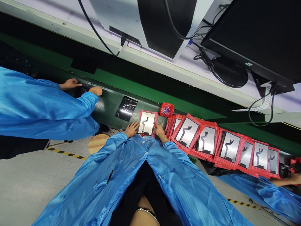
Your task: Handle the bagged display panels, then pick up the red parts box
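Note:
An LCD display panel (148, 119), silver-backed with a dark curved flex cable, lies on a red bubble-wrap sheet (156, 116) on the bench in front of me. My left hand (132, 128) rests at the panel's left edge with its fingers stretched out. At the right edge, my right hand (159, 129) has its fingers bent onto the border of the bubble wrap and seems to pinch it. A red tray (167, 110) of small blue-and-white parts sits just beyond my right hand.
Stacks of similar panels in red bubble wrap (187, 132) run along the bench to my right. A black glossy sheet (126, 108) lies to the left. Co-workers' blue sleeves (47, 103) are on both sides. Above are a shelf (150, 64), a monitor (258, 40) and cables.

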A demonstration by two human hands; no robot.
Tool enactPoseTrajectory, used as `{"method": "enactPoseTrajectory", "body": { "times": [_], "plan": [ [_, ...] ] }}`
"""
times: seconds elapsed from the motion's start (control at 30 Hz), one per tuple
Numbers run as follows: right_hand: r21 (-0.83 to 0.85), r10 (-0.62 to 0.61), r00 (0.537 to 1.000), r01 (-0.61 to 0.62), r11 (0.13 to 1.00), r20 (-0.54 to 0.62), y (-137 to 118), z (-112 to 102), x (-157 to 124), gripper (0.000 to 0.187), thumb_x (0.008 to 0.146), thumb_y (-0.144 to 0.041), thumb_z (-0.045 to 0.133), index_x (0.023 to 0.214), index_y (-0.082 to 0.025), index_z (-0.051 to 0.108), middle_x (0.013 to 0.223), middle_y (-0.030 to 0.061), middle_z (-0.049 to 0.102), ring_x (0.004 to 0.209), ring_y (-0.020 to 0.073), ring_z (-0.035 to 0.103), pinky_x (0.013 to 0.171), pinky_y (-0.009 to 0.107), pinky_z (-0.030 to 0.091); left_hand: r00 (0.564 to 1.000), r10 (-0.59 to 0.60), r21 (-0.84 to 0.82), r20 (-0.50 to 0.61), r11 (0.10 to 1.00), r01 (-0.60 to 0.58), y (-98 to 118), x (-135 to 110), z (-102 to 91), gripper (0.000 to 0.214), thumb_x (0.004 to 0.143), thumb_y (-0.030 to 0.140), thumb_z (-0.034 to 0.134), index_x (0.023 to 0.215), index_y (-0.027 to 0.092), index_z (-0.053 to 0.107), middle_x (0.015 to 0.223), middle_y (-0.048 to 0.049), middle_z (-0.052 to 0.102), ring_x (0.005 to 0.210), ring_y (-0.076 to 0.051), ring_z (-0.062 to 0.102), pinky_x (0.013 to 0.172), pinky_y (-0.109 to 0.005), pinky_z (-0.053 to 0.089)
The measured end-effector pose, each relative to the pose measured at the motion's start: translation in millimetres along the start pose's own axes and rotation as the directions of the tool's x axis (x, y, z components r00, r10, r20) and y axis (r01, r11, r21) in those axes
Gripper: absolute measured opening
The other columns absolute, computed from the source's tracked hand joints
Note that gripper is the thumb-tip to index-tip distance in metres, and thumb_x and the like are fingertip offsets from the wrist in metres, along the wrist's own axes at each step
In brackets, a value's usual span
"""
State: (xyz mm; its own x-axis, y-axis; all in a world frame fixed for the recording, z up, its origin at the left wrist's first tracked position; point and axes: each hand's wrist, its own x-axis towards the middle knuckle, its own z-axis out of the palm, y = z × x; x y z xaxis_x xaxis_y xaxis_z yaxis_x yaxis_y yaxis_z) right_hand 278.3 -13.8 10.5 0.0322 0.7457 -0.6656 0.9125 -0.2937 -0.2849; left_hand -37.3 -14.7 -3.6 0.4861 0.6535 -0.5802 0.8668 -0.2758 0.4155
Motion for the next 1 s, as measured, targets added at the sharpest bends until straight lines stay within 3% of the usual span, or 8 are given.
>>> {"method": "enactPoseTrajectory", "body": {
  "times": [0.1,0.23,0.33,0.43,0.8,1.0],
  "plan": [
    [-0.03,-0.008,1.0,0.008,1.0,0.011,-1.9,-1.9,3.3,0.065,0.107,-0.02,0.048,0.171,-0.029,0.048,0.155,0.0144,0.06,0.127,0.0255,0.067,0.114,0.036,0.05,1.0,-0.012,0.004,0.012,1.0,0.012,1.4,-2.2,0.7,0.089,0.101,0.024,0.057,0.184,0.025,0.027,0.192,-0.0056,0.008,0.178,-0.031,0.008,0.141,-0.064,0.024],
    [-0.059,-0.027,0.997,0.031,0.998,0.067,-1.8,-4.2,11.2,0.046,0.106,-0.022,0.052,0.15,-0.018,0.064,0.146,0.0173,0.067,0.126,0.0266,0.067,0.114,0.035,0.049,1.0,-0.02,0.006,0.01,1.0,0.02,3.5,-3.6,0.9,0.091,0.1,0.024,0.059,0.185,0.024,0.025,0.192,-0.0054,0.006,0.178,-0.032,0.007,0.141,-0.064,0.022],
    [-0.024,0.031,0.999,-0.031,0.999,0.005,-1.3,-3.5,14.5,0.044,0.108,-0.025,0.05,0.149,-0.013,0.06,0.144,0.0183,0.069,0.125,0.0271,0.067,0.111,0.035,0.051,1.0,-0.024,0.011,0.015,1.0,0.024,3.7,-2.8,2.1,0.091,0.1,0.024,0.058,0.185,0.025,0.026,0.192,-0.0051,0.006,0.178,-0.031,0.008,0.141,-0.065,0.024],
    [0.017,0.045,0.997,-0.044,0.999,-0.06,-3.6,-2.8,16.3,0.047,0.109,-0.025,0.046,0.154,-0.016,0.056,0.144,0.0161,0.069,0.124,0.0256,0.067,0.109,0.034,0.051,1.0,-0.021,0.019,0.019,1.0,0.021,3.6,-2.4,2.5,0.09,0.1,0.024,0.057,0.185,0.025,0.026,0.192,-0.0044,0.006,0.178,-0.031,0.008,0.141,-0.064,0.024],
    [-0.026,-0.01,1.0,0.01,1.0,-0.021,-12.9,-18.5,26.4,0.029,0.111,-0.025,0.05,0.133,-0.02,0.069,0.138,0.0111,0.074,0.116,0.0231,0.069,0.092,0.03,0.048,0.999,-0.007,0.047,0.04,0.999,0.005,3.3,-3.9,-5.3,0.092,0.098,0.021,0.059,0.184,0.027,0.026,0.192,-0.0036,0.006,0.179,-0.029,0.009,0.141,-0.061,0.025],
    [-0.028,-0.044,0.999,0.045,0.999,0.011,-10.5,-19.6,26.1,0.028,0.115,-0.027,0.045,0.128,-0.018,0.069,0.136,0.0121,0.074,0.115,0.0214,0.067,0.093,0.029,0.045,0.999,0.013,0.028,0.035,0.999,-0.014,-1.6,-2.5,-5.8,0.093,0.097,0.021,0.059,0.184,0.027,0.027,0.192,-0.006,0.008,0.178,-0.03,0.011,0.139,-0.063,0.026]
  ]
}}
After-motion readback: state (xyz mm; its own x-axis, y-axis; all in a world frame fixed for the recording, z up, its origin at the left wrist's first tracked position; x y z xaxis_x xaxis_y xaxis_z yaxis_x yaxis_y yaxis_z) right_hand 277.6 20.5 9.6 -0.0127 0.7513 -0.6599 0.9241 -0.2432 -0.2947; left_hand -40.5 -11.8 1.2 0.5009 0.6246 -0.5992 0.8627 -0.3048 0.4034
